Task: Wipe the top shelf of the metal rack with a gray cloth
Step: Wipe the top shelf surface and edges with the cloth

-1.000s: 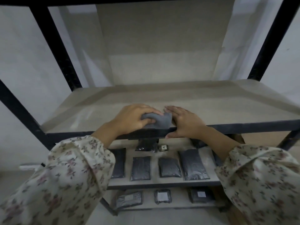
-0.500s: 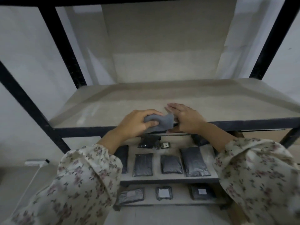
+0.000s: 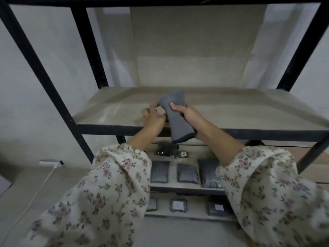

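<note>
A gray cloth is held up off the shelf, folded into a long strip that hangs down past the shelf's front edge. My right hand is wrapped around its middle. My left hand pinches the cloth's upper left edge with the fingertips. Both hands hover just above the front of the beige top shelf of the black metal rack. The shelf board is bare.
Black uprights stand at left and right. Lower shelves carry several dark flat pouches and labelled packets. A white power strip with its cord lies on the floor at left.
The cloth was bunched on the shelf's front edge under both hands; it is now lifted and stretched into a strip, with the right hand gripping its middle. The view has tilted and shifted.
</note>
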